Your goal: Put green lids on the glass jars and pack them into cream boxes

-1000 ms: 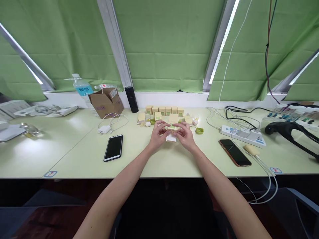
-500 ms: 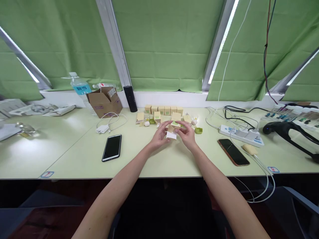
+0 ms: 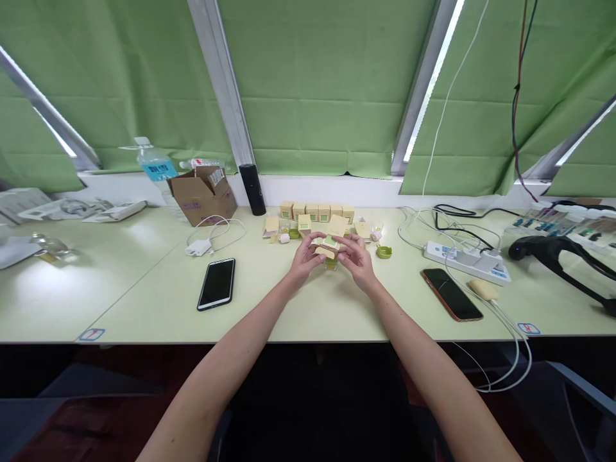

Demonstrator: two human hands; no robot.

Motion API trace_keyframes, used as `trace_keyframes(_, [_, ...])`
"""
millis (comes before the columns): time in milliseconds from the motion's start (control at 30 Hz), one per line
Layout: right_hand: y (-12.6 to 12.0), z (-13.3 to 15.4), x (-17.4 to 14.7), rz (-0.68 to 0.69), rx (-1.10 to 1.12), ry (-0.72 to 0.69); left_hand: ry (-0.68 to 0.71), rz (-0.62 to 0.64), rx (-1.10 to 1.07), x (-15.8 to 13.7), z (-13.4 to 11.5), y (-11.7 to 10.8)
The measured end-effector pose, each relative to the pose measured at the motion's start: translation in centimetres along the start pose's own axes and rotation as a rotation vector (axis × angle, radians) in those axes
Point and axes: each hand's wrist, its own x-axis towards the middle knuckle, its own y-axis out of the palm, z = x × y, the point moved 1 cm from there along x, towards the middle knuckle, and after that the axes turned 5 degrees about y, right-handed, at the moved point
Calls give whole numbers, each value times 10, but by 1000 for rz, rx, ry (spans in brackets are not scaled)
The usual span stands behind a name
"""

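Observation:
Between both hands is a small cream cardboard box [image 3: 326,252] with its flaps open and a green label on it. My left hand [image 3: 303,262] grips its left side, fingers curled and thumb on the near flap. From the right, my right hand [image 3: 359,260] holds the same box with thumb and fingers. Just below the box shows a small yellow-green item with clear parts [image 3: 331,264]; whether it is inside or under the box I cannot tell. A green plastic piece [image 3: 384,252] lies right of my right hand. Behind stand several similar small boxes [image 3: 312,212] in a row.
A phone [image 3: 216,284] lies on the left and another phone [image 3: 451,294] on the right. A white power strip [image 3: 464,262] with cables sits at right. A brown carton [image 3: 205,196], a black cylinder [image 3: 252,190] and a white charger [image 3: 199,248] stand or lie farther back left.
The box in my hands has turned and tilted; its white flap no longer shows at the front. The yellow-green item now shows below it. Both hands stay around the box.

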Motion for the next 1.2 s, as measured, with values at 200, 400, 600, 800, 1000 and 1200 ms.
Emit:
trace_keyframes(200, [3,-5,0,24,5,-42,-12,-28,-28,1,3,-1])
trace_keyframes(400, [5,-10,-1,45,-22,-59,-14,-59,-79,2,-2,1])
trace_keyframes(600, [7,-9,-2,42,-6,-64,-18,-82,-54,2,-4,3])
trace_keyframes(800, [7,-7,-1,2,24,-53,52,-70,18,1,-7,5])
trace_keyframes(1000, [7,-8,1,-60,49,-48,67,-16,-15,0,-5,3])
trace_keyframes(1200, [8,-8,2,-80,58,-27,80,-69,24,0,0,4])
